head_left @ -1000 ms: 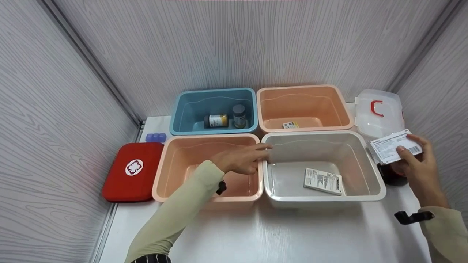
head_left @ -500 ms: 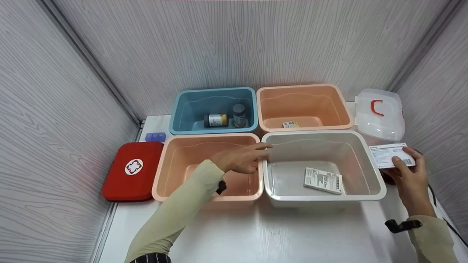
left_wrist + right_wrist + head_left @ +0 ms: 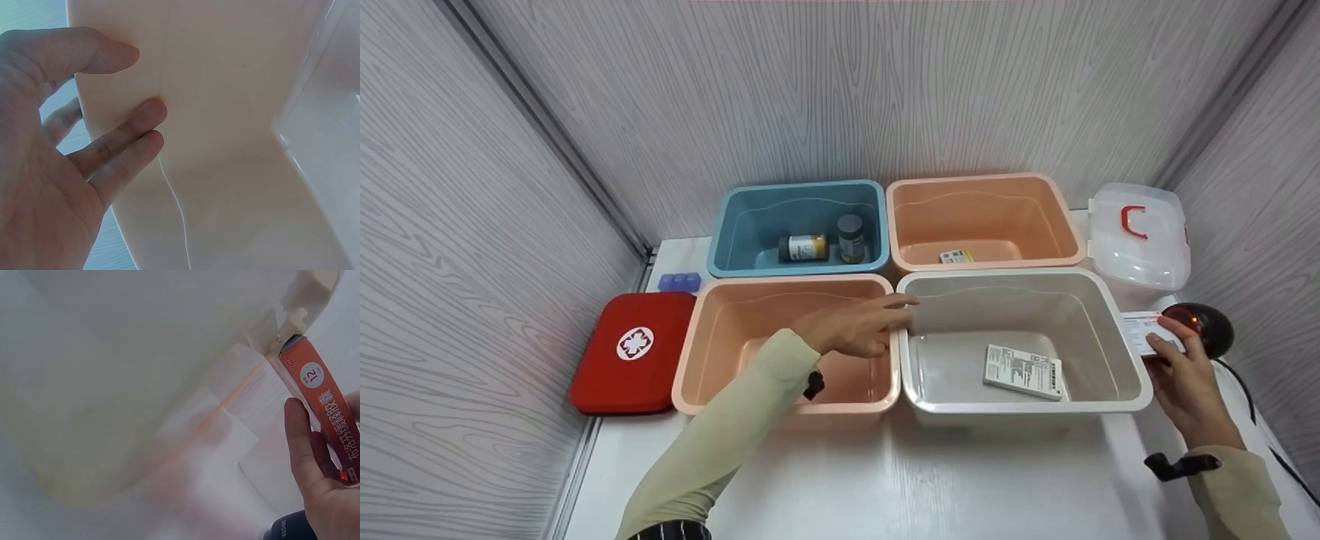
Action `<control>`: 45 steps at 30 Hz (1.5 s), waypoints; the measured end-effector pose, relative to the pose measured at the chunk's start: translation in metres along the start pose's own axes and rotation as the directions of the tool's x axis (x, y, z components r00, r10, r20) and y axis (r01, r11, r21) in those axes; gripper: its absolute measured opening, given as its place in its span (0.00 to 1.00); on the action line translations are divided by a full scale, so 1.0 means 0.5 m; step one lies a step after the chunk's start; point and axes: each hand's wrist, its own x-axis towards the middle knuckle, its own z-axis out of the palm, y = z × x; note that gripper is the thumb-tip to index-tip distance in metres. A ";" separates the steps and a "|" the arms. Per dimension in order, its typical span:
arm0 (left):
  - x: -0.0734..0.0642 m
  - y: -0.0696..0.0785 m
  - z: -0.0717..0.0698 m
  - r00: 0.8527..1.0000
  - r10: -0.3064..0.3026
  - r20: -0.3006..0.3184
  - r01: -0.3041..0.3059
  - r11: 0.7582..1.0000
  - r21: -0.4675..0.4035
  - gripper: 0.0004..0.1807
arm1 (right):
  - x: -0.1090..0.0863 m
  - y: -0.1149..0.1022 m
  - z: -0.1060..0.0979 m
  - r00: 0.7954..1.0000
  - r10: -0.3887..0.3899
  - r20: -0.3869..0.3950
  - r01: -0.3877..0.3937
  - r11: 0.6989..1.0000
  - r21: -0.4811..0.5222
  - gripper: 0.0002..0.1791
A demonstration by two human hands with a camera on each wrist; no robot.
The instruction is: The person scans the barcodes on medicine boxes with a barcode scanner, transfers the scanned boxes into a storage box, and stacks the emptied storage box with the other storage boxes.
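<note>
My right hand (image 3: pixel 1189 386) grips a medicine box (image 3: pixel 1144 331) between thumb and fingers, just right of the white bin (image 3: pixel 1024 408). In the right wrist view the box (image 3: pixel 326 402) shows an orange-red side marked 12. Right behind the fingers sits a black barcode scanner (image 3: pixel 1206 330) with a red light lit; whether the box touches it cannot be told. My left hand (image 3: pixel 847 328) hangs over the front peach bin (image 3: pixel 787 409) at its right rim. Its fingers are loosely bent and hold nothing; in the left wrist view the fingertips (image 3: pixel 149 112) lie against or close to a pale bin wall.
Another white medicine box (image 3: pixel 1023 371) lies in the white bin. A blue bin (image 3: pixel 799 271) with two bottles and a second peach bin (image 3: pixel 986 266) with a small box stand behind. A red first-aid case (image 3: pixel 634 375), purple pill box (image 3: pixel 679 282) and clear lidded box (image 3: pixel 1140 251) flank them.
My right hand has moved left and down with the medicine box, which has turned flatter and is less visible. More of the scanner shows, its light lit. The left hand stays put.
</note>
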 end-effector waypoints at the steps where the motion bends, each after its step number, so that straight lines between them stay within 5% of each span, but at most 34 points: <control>1: 0.000 0.000 0.000 1.000 0.002 0.001 -0.002 1.000 -0.001 0.26 | -0.001 -0.002 0.000 1.000 0.003 0.001 -0.003 1.000 -0.010 0.21; 8: 0.001 0.000 0.000 1.000 0.003 0.004 -0.003 1.000 -0.018 0.25 | -0.008 -0.036 0.019 0.993 -0.097 0.063 0.106 0.982 -0.154 0.25; 11: 0.001 -0.001 -0.001 1.000 0.004 0.005 -0.003 1.000 -0.014 0.25 | -0.007 -0.065 0.037 0.981 -0.177 0.084 0.196 0.918 -0.344 0.28; 13: 0.001 -0.001 0.000 1.000 0.011 0.002 -0.011 1.000 -0.003 0.25 | -0.006 -0.086 0.050 0.970 -0.226 0.091 0.238 0.807 -0.541 0.30; 15: 0.003 -0.002 0.001 1.000 0.012 0.000 -0.012 1.000 0.000 0.25 | -0.004 -0.106 0.064 0.953 -0.290 0.090 0.259 0.623 -0.738 0.31; 18: 0.004 -0.002 0.002 1.000 0.008 0.001 -0.008 1.000 -0.001 0.25 | 0.003 -0.135 0.091 0.921 -0.379 0.085 0.238 0.379 -0.894 0.31; 19: 0.004 -0.002 0.002 1.000 0.003 0.002 -0.003 1.000 -0.006 0.25 | 0.006 -0.144 0.102 0.910 -0.406 0.084 0.229 0.322 -0.919 0.31; 20: 0.004 -0.002 0.002 1.000 -0.001 0.005 0.001 1.000 -0.008 0.25 | 0.010 -0.153 0.112 0.902 -0.425 0.080 0.227 0.309 -0.924 0.31; 28: 0.002 -0.002 0.002 1.000 -0.010 0.003 0.010 1.000 -0.012 0.26 | 0.065 -0.201 0.204 0.864 -0.466 0.188 0.348 0.285 -0.893 0.31; 34: 0.004 -0.003 0.002 1.000 -0.011 0.006 0.011 1.000 -0.002 0.25 | 0.132 -0.194 0.285 0.837 -0.462 0.294 0.474 0.342 -0.812 0.29; 43: 0.008 -0.001 0.003 1.000 -0.018 0.003 0.018 1.000 -0.001 0.25 | 0.232 -0.129 0.376 0.887 -0.337 0.316 0.452 0.494 -0.742 0.24; 45: 0.009 0.000 0.003 1.000 -0.019 0.004 0.019 1.000 -0.003 0.25 | 0.247 -0.105 0.390 0.897 -0.317 0.309 0.435 0.505 -0.745 0.23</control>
